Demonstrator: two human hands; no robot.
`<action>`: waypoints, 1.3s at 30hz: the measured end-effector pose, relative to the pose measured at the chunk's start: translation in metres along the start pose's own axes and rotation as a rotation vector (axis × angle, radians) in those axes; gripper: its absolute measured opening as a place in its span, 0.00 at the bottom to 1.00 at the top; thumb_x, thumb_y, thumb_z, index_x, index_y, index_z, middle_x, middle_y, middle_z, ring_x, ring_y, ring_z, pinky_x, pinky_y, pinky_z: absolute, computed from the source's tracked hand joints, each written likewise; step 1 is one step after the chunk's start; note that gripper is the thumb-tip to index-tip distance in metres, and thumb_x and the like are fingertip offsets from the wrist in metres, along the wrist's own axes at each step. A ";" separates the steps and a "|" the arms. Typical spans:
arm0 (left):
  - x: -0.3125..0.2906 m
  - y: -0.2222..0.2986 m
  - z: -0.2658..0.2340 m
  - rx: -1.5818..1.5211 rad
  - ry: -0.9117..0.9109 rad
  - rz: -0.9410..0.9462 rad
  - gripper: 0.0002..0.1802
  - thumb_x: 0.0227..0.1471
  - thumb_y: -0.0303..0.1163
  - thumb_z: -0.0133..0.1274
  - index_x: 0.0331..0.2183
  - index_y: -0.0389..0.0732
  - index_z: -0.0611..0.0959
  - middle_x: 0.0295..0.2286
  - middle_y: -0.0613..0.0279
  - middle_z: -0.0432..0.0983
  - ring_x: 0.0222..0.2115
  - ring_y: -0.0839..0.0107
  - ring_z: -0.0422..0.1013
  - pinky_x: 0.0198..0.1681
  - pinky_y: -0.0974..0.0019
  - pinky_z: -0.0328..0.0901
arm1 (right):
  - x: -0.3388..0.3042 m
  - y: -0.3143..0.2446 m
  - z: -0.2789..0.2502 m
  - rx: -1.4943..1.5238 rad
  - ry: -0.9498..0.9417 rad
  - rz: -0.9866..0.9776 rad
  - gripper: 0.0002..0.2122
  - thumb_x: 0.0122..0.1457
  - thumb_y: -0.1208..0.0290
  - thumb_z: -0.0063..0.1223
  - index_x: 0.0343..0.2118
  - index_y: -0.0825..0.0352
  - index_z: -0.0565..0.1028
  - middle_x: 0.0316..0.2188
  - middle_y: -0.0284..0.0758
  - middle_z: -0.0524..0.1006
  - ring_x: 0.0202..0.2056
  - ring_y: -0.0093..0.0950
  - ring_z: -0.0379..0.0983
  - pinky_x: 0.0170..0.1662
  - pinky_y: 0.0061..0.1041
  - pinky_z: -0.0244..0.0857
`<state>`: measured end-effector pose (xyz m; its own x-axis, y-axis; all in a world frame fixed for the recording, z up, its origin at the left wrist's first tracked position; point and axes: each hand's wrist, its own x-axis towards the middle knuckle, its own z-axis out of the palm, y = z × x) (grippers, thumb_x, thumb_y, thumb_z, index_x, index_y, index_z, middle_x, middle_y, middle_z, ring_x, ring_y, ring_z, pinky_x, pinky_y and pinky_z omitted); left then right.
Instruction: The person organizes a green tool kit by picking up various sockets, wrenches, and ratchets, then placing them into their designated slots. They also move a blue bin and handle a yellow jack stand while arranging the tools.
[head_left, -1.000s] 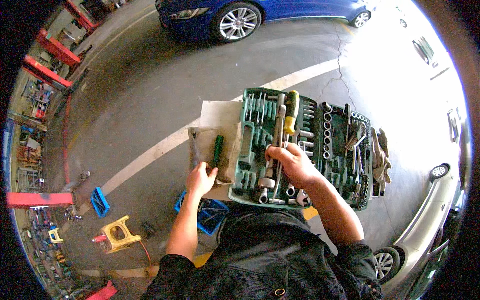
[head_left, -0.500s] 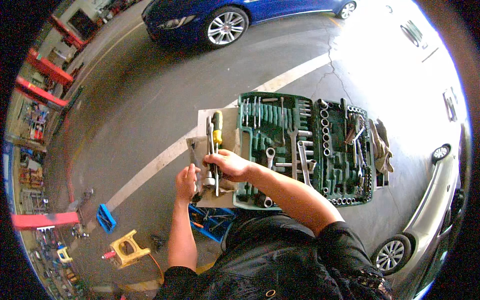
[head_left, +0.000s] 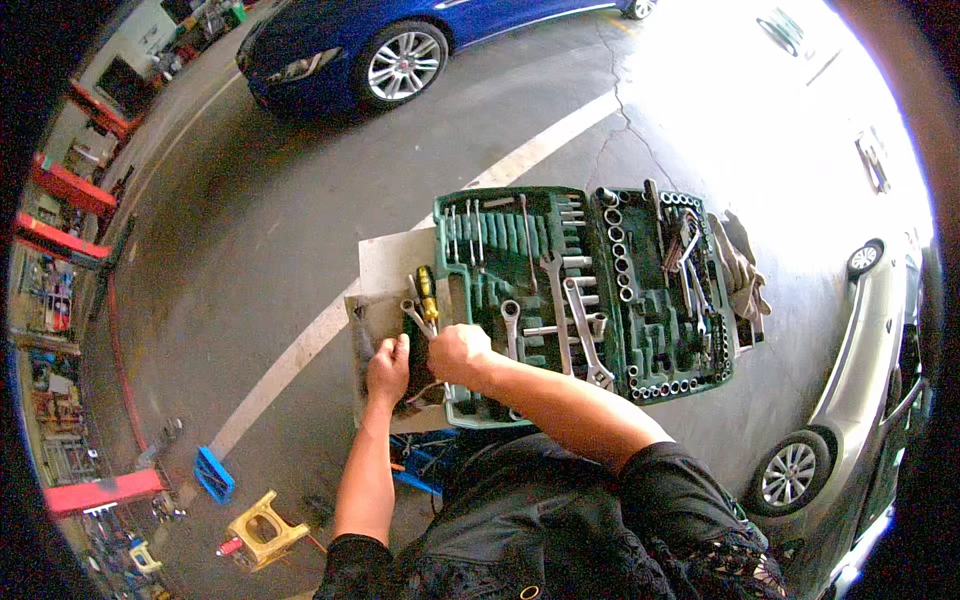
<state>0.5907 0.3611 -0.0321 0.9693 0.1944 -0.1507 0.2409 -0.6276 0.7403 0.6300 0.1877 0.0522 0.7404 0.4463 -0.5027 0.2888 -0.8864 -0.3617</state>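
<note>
My right hand [head_left: 460, 354] is closed at the left edge of an open green tool case [head_left: 440, 215]. A screwdriver [head_left: 428, 295] with a yellow and black handle and a ring-ended wrench [head_left: 414, 314] stick out from its fingers, handle and ring pointing away from me. Just left of it, my left hand [head_left: 388, 370] is closed with the thumb up; whatever its fingers hold is hidden. Beneath both hands lies a stained cardboard sheet [head_left: 385, 258]. Sockets, an adjustable wrench [head_left: 588, 335] and a ratcheting wrench [head_left: 511, 320] lie in the case.
Grey-brown work gloves [head_left: 740, 268] lie at the case's right side. Below the left arm is a blue tray [head_left: 418, 478]. A yellow stand [head_left: 268, 532] and a blue frame [head_left: 213, 474] sit on the floor. A blue car [head_left: 350, 60] and a silver car [head_left: 850, 370] are parked around.
The screwdriver and wrench have been drawn nearer me in my right hand, which now wraps further round them. My left hand's fingers have curled closed. The whole view has shifted, moving the case leftward.
</note>
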 end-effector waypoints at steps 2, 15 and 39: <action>0.003 0.008 0.000 -0.003 -0.017 -0.052 0.27 0.57 0.52 0.47 0.33 0.34 0.80 0.26 0.41 0.77 0.31 0.44 0.74 0.33 0.53 0.67 | 0.001 0.001 0.008 0.058 0.043 -0.001 0.15 0.54 0.55 0.50 0.28 0.62 0.82 0.26 0.42 0.80 0.31 0.40 0.79 0.35 0.36 0.73; 0.021 0.015 -0.001 0.221 0.112 0.038 0.27 0.49 0.54 0.57 0.30 0.34 0.79 0.27 0.43 0.79 0.30 0.45 0.75 0.32 0.51 0.68 | -0.157 0.141 -0.001 1.022 0.218 0.339 0.16 0.61 0.59 0.49 0.34 0.71 0.76 0.18 0.31 0.72 0.20 0.20 0.68 0.24 0.25 0.63; 0.070 0.039 -0.015 0.353 0.255 0.149 0.16 0.51 0.42 0.58 0.27 0.37 0.80 0.23 0.53 0.78 0.25 0.58 0.75 0.30 0.58 0.67 | -0.290 0.215 0.109 1.139 0.693 0.655 0.11 0.59 0.66 0.53 0.36 0.70 0.75 0.25 0.37 0.78 0.22 0.26 0.74 0.27 0.26 0.67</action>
<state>0.6669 0.3614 -0.0036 0.9622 0.2342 0.1391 0.1450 -0.8726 0.4664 0.4114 -0.1192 0.0348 0.7769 -0.4204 -0.4687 -0.5792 -0.1853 -0.7938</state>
